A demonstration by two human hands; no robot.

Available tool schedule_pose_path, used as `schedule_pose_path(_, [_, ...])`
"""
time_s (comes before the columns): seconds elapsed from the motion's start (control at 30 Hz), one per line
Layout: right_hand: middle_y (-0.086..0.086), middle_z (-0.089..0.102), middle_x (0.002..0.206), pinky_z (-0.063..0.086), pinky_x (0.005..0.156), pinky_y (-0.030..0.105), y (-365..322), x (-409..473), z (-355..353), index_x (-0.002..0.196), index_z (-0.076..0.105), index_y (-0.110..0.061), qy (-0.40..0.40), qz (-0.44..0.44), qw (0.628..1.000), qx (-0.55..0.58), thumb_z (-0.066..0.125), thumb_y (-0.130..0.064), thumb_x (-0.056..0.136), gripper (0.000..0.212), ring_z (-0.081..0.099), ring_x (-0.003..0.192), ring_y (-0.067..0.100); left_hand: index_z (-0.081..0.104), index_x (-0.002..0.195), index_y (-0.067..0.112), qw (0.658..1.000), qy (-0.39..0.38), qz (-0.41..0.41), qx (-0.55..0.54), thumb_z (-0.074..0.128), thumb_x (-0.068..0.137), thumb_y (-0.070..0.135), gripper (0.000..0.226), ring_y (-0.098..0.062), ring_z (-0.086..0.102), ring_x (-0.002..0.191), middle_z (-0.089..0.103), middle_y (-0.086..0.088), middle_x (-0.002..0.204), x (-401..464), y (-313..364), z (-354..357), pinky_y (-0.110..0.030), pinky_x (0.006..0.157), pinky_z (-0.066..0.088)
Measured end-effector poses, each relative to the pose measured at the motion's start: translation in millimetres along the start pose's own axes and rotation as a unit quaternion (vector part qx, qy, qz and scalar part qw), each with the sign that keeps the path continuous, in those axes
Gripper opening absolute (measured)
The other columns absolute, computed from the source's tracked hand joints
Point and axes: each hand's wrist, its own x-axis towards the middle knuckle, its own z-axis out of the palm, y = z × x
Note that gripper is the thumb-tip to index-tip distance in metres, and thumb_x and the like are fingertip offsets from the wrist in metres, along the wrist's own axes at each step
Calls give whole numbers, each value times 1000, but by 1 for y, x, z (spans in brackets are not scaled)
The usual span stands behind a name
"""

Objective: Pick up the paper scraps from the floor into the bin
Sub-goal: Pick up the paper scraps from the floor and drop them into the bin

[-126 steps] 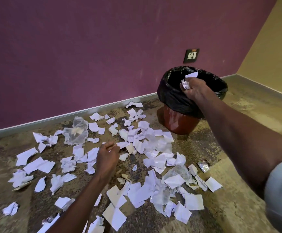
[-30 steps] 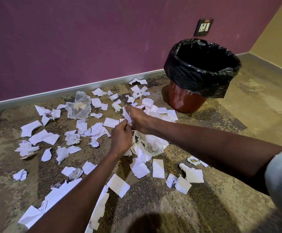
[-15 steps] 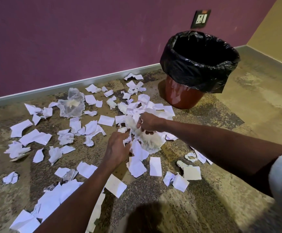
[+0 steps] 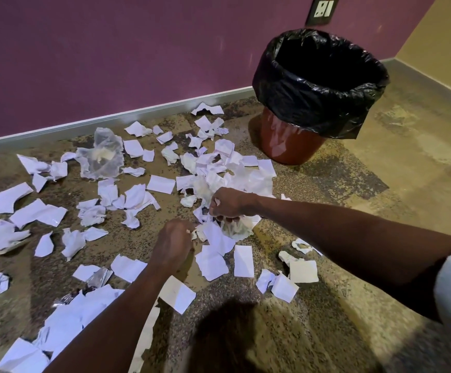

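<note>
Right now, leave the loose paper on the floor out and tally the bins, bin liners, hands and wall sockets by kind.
Bins: 1
Black bin liners: 1
Hands: 2, the left hand and the right hand, each gripping scraps
Wall sockets: 1
Total: 5

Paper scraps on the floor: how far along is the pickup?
Early. Done: nothing that shows; the inside of the black-lined red bin is too dark to see. In hand: the right hand grips a crumpled clear plastic-and-paper wad just above the floor, and the left hand pinches a small white scrap. Left: dozens of white paper scraps across the speckled floor.
</note>
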Motion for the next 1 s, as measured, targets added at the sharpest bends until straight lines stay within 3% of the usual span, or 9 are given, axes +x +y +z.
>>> schedule_pose_path(0.2, [15, 59, 66, 37, 39, 20, -14, 7, 7, 84, 61, 12, 44, 44, 990, 123, 53, -19, 96, 34, 48, 40, 19, 68, 112, 6, 972, 96, -111, -182, 59, 95, 9, 20, -9, 57, 55, 67, -8, 86, 8, 32, -24, -8, 43, 35])
schedule_pose_path(0.33, [18, 60, 74, 38, 41, 20, -33, 5, 4, 90, 55, -2, 61, 94, 958, 264, 48, -43, 97, 42, 52, 47, 23, 54, 130, 8, 949, 136, -119, -258, 54, 98, 12, 32, -12, 60, 86, 61, -1, 112, 11, 72, -37, -14, 63, 41])
schedule_pose_path(0.43, [20, 71, 100, 47, 64, 29, -43, 5, 1, 105, 62, -4, 60, 98, 919, 378, 55, -49, 90, 48, 66, 75, 30, 46, 140, 8, 950, 128, -116, -261, 45, 99, 10, 41, -26, 63, 103, 63, -9, 118, 13, 89, -40, -35, 77, 52])
schedule_pose_path(0.47, [16, 71, 103, 47, 69, 33, -45, 5, -1, 107, 63, -6, 65, 93, 910, 398, 58, -47, 89, 45, 68, 84, 29, 46, 140, 7, 956, 123, -109, -245, 44, 99, 10, 41, -31, 61, 111, 63, -14, 122, 12, 92, -41, -40, 85, 52])
schedule_pose_path(0.57, [10, 62, 85, 47, 66, 31, -53, -4, -7, 94, 62, -11, 75, 77, 899, 426, 62, -34, 90, 24, 60, 71, 22, 44, 137, 3, 976, 88, -85, -178, 40, 101, 15, 39, -35, 52, 121, 57, -19, 127, 10, 96, -43, -48, 97, 46])
schedule_pose_path(0.7, [17, 67, 106, 54, 88, 43, -58, -12, -11, 111, 61, 5, 86, 61, 877, 469, 67, -20, 91, 33, 67, 91, 28, 40, 132, 5, 974, 29, -65, -215, 34, 91, 33, 50, -35, 51, 117, 52, -18, 127, 8, 102, -53, -58, 95, 44])
schedule_pose_path(0.87, [19, 64, 93, 54, 51, 27, -66, -23, -24, 118, 52, 16, 107, 57, 893, 432, 59, -10, 97, 34, 67, 58, 17, 27, 147, 15, 930, -19, -97, -354, 39, 92, 18, 56, -20, 47, 121, 43, -3, 140, 5, 124, -84, -43, 101, 43])
schedule_pose_path(0.93, [21, 61, 93, 50, 54, 32, -69, -27, -32, 100, 58, 12, 116, 67, 905, 403, 54, -2, 97, 14, 62, 62, 21, 33, 143, 14, 920, -38, -101, -377, 44, 92, 15, 52, -21, 50, 115, 50, -7, 134, 7, 124, -88, -38, 89, 43])
schedule_pose_path(1.0, [17, 57, 79, 44, 42, 24, -75, -38, -43, 86, 59, 4, 116, 61, 926, 353, 49, 1, 97, 15, 53, 50, 17, 37, 139, 16, 911, -39, -82, -401, 51, 92, 16, 49, -17, 52, 111, 52, -5, 131, 8, 128, -92, -34, 81, 42])
